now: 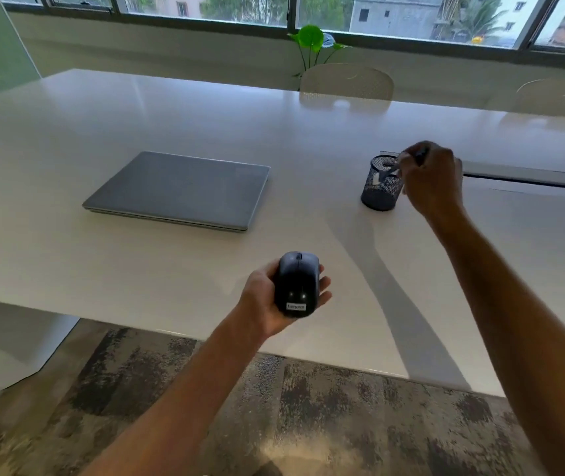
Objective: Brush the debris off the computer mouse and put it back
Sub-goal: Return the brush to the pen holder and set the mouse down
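Fingers (322, 281) of the left hand (274, 297) curl around a black computer mouse (296, 285), held above the white tabletop (205, 262) edge. The right hand (428, 176) pinches a blurred, brush-like tool (388, 170) at a mesh pen cup (381, 185). Whether brushing is about to begin or is finished cannot be told.

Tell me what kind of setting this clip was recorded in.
Most likely an office meeting room: a long white table holds a closed laptop and a mesh pen holder, empty chairs stand along its far side, and a wide window faces neighbouring buildings.
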